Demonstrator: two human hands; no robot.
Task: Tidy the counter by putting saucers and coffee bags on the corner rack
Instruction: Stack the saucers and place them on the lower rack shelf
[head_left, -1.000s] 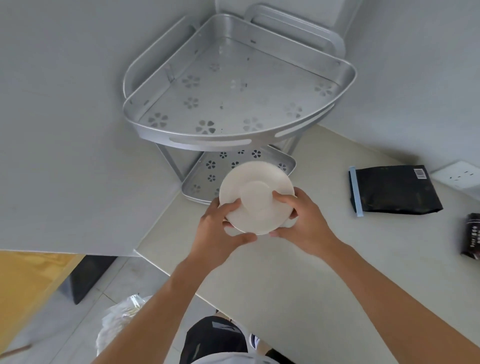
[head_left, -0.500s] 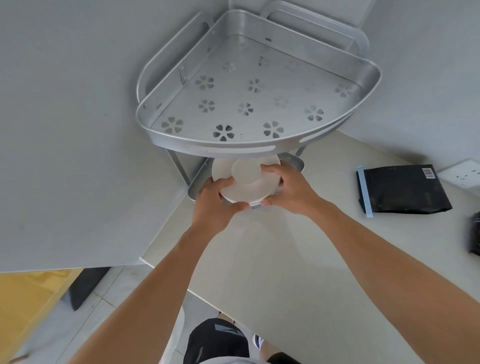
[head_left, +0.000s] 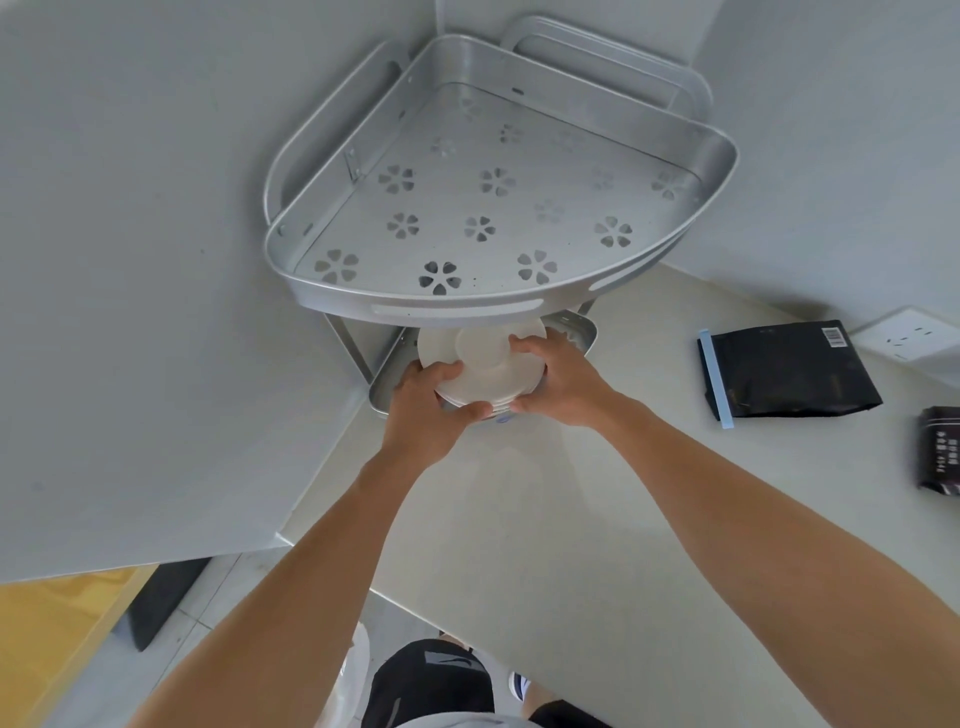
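A small stack of white saucers (head_left: 480, 358) is held at the front of the silver corner rack's lower shelf (head_left: 579, 335), partly under the upper shelf (head_left: 457, 306). My left hand (head_left: 426, 410) grips the stack's left and front edge, thumb on top. My right hand (head_left: 561, 382) grips its right edge. The saucers' far edge is hidden by the upper shelf, which holds nothing. A black coffee bag with a blue strip (head_left: 784, 369) lies flat on the counter to the right. A second dark coffee bag (head_left: 940, 449) shows at the right edge.
The rack stands in the corner where two grey walls meet. A white wall socket (head_left: 904, 338) sits behind the black bag. The pale counter (head_left: 545, 519) ends at a left edge above a tiled floor and a yellow panel (head_left: 57, 618).
Both hands have carried the saucers forward and down from above the counter to under the upper shelf, onto the front of the lower shelf. The camera has moved closer to the rack.
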